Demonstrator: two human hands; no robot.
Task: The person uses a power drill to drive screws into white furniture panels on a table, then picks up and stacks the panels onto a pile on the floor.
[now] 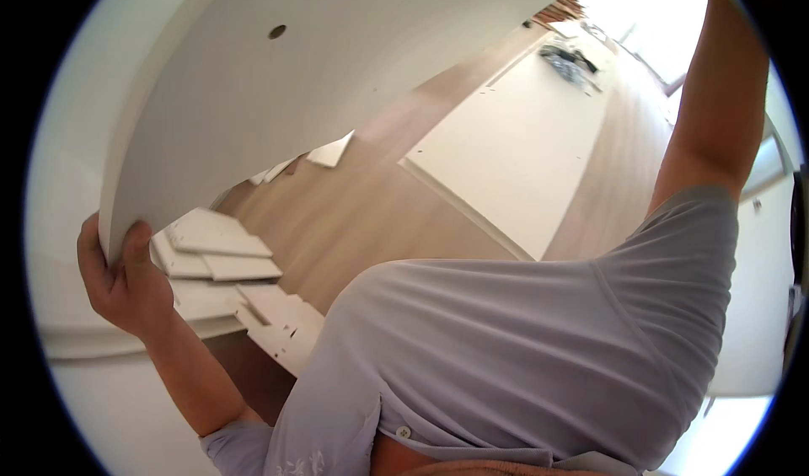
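A large white board (278, 88) with a small round hole fills the upper left of the head view. At its lower left corner my left hand (131, 282) is closed round the edge, thumb on the near face and fingers behind. My right arm (708, 105) reaches up along the right side and leaves the picture at the top, so the right hand is out of sight. Whether that hand touches the board cannot be seen.
Another long white panel (514, 147) lies on the wood floor (337, 198), a crumpled plastic bag (573, 63) at its far end. White boards (219, 240) are stacked at the left beside a panel with cut-outs (286, 324). A small white piece (331, 150) lies farther off.
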